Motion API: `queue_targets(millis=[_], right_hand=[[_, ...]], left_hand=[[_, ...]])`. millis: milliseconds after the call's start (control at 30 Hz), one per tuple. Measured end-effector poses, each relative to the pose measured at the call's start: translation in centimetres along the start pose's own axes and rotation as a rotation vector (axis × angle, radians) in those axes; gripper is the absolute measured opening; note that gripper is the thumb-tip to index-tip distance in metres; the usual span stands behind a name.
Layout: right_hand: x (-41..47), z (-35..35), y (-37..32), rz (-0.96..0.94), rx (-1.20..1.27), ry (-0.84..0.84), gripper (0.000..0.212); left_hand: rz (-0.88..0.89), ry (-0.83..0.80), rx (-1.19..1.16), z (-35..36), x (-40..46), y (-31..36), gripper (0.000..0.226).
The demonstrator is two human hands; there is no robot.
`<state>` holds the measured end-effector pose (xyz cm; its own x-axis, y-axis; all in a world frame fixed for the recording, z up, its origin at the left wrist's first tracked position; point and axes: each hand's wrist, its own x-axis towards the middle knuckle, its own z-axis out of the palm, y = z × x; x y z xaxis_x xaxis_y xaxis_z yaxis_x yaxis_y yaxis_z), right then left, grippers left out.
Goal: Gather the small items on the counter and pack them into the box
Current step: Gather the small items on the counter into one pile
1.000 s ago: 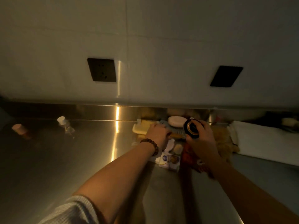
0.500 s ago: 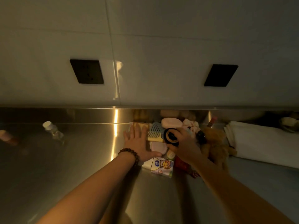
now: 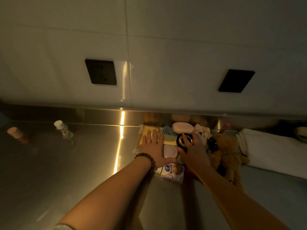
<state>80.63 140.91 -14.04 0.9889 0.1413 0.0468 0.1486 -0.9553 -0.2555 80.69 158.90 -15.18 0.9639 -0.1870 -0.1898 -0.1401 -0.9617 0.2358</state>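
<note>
Stainless steel desk (image 3: 74, 171) runs under a pale tiled wall with two black sockets. Against its far edge a box, its walls hard to make out, is crowded with a yellow comb (image 3: 168, 139), a blue comb (image 3: 167, 130), a pink oval soap case (image 3: 182, 127) and a round lilac tin (image 3: 170, 151). The left hand (image 3: 153, 146) lies flat on them, fingers straight. The right hand (image 3: 193, 149) has its fingers curled round a black round compact with a gold ring (image 3: 184, 140), now lowered among the items, where a second ago it was raised. A clear small bottle with a white cap (image 3: 64, 130) lies far left.
</note>
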Motion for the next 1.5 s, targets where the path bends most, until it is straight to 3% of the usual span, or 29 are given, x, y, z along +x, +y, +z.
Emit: queue_targets(millis=[100, 200, 333, 567, 667, 800, 900, 967, 1067, 1233, 1500], right_hand=[[-0.1, -0.9, -1.5, -0.086, 0.012, 0.081, 0.057], [0.2, -0.5, -4.8, -0.410, -0.110, 0.171, 0.018], [1.2, 1.2, -12.9, -0.284, 0.223, 0.035, 0.050], [2.5, 5.7, -27.4, -0.538, 0.333, -0.077, 0.058], [3.9, 7.0, -32.7, -0.536, 0.403, -0.117, 0.075], [5.9, 8.7, -37.5, -0.547, 0.485, -0.108, 0.092], [7.3, 10.2, -39.5, -0.516, 0.445, -0.150, 0.091], [8.0, 11.3, -40.2, -0.507, 0.402, -0.153, 0.074], [8.5, 12.1, -40.7, -0.499, 0.422, -0.185, 0.044], [8.5, 11.9, -39.9, -0.470, 0.513, -0.243, 0.043], [5.4, 7.9, -31.0, -0.257, 0.598, -0.149, 0.034]], left_hand=[[-0.025, 0.150, -0.142, -1.1, -1.5, -1.7, 0.111], [-0.073, 0.317, -0.236, -2.6, -4.0, -5.1, 0.090], [-0.240, 0.499, -0.217, -3.9, -8.4, -11.5, 0.056], [-0.577, 0.682, -0.200, -5.3, -16.7, -24.4, 0.040], [-0.745, 0.715, -0.220, -5.7, -19.1, -29.5, 0.048], [-0.898, 0.728, -0.428, -6.6, -19.3, -35.5, 0.080], [-0.872, 0.738, -0.561, -7.5, -17.7, -38.2, 0.091], [-0.846, 0.749, -0.624, -7.8, -16.5, -39.4, 0.089], [-0.820, 0.743, -0.712, -7.6, -15.2, -40.2, 0.072], [-0.810, 0.754, -0.637, -7.3, -14.4, -39.9, 0.034], [-0.427, 0.653, -0.729, -8.5, -11.0, -28.9, 0.024]])
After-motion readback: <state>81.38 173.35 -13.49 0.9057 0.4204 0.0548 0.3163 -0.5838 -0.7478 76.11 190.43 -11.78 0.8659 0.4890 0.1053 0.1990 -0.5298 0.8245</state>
